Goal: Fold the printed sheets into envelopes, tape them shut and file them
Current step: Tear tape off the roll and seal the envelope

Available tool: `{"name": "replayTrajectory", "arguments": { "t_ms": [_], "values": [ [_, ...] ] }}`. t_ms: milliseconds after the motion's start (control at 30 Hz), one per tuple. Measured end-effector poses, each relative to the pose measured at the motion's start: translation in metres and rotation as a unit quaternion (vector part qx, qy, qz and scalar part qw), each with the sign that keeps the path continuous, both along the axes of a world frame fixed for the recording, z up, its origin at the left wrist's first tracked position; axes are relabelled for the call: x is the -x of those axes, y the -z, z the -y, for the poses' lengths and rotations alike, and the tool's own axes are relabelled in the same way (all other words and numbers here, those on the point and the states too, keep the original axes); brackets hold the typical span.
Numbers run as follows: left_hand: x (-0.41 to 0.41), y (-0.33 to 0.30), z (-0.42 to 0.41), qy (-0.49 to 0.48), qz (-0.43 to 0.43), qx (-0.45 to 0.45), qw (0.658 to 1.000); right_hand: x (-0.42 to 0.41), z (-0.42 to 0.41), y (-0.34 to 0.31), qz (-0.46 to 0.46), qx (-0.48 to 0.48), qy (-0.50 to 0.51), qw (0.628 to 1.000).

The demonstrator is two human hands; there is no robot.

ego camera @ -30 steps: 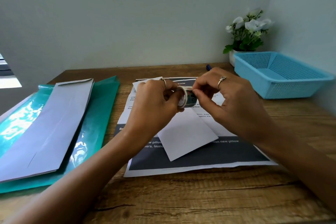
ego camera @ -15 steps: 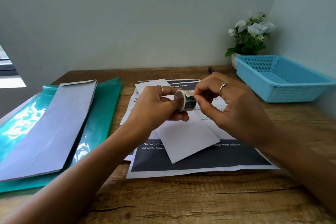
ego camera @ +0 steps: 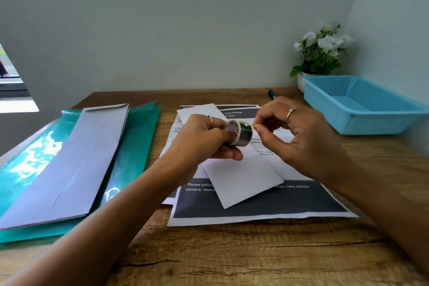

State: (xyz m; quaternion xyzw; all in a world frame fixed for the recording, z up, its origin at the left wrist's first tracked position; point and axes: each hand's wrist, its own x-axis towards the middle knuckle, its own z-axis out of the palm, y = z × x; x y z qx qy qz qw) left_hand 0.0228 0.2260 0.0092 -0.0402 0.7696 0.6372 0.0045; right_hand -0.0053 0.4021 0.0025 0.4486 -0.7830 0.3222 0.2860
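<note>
Head view: round patterned tape roll (ego camera: 239, 133)

Both your forearms reach in from the lower corners and meet above the middle of the desk. Your left hand (ego camera: 204, 139) is curled, knuckles up, with a finger pushed through the core of the roll of tape (ego camera: 239, 133) and the other fingers folded beneath it. Your right hand (ego camera: 299, 139) faces it, back of the hand up, thumb and forefinger pinched together at the roll's top edge. A ring shows on each hand.
</note>
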Motion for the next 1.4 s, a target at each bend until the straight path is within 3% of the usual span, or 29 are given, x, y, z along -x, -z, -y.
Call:
{"name": "replayTrajectory", "arguments": {
  "t_ms": [467, 733, 1033, 1267, 1400],
  "values": [
    [0.001, 0.001, 0.002, -0.011, 0.030, -0.031, 0.999, 0.000, 0.001, 0.001, 0.034, 0.026, -0.011, 0.999],
    [0.001, 0.004, 0.008, -0.031, 0.030, -0.056, 0.997, -0.001, 0.000, -0.002, 0.120, 0.113, -0.015, 0.986],
    [0.005, 0.001, -0.003, -0.008, -0.016, -0.016, 1.000, 0.002, 0.000, -0.001, 0.298, 0.100, -0.010, 0.949],
    [0.024, -0.013, -0.032, 0.025, -0.065, 0.058, 0.996, 0.010, -0.012, -0.012, 0.382, 0.255, 0.032, 0.888],
    [0.047, -0.016, -0.061, 0.016, -0.138, 0.181, 0.974, 0.023, -0.031, -0.020, 0.384, 0.303, 0.094, 0.867]
  ]
}}
